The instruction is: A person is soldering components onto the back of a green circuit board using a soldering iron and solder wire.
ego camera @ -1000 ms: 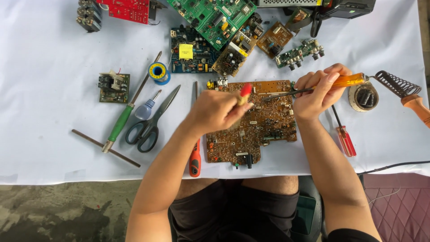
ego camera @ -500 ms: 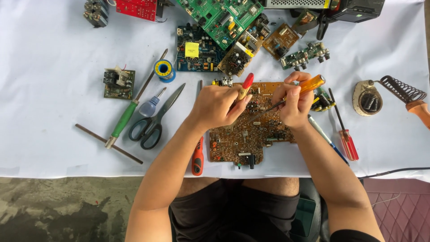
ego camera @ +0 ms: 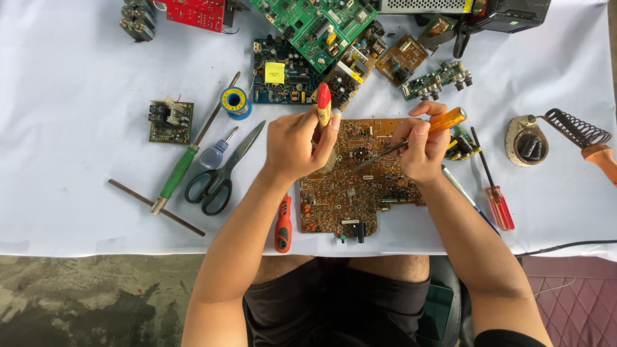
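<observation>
A brown circuit board (ego camera: pixel 360 180) is laid flat on the white surface (ego camera: pixel 77 180); stiff but fragile, it is judged best gripped by its edges. A red-tipped brush (ego camera: pixel 323 106) is clasped in the left hand (ego camera: pixel 297 144), an orange-handled screwdriver (ego camera: pixel 443 121) in the right hand (ego camera: pixel 421 151).

Both forearms are extended over the brown circuit board (ego camera: pixel 360 180); the left hand (ego camera: pixel 297 142) and right hand (ego camera: pixel 421 146) are curled in grips above it.
</observation>
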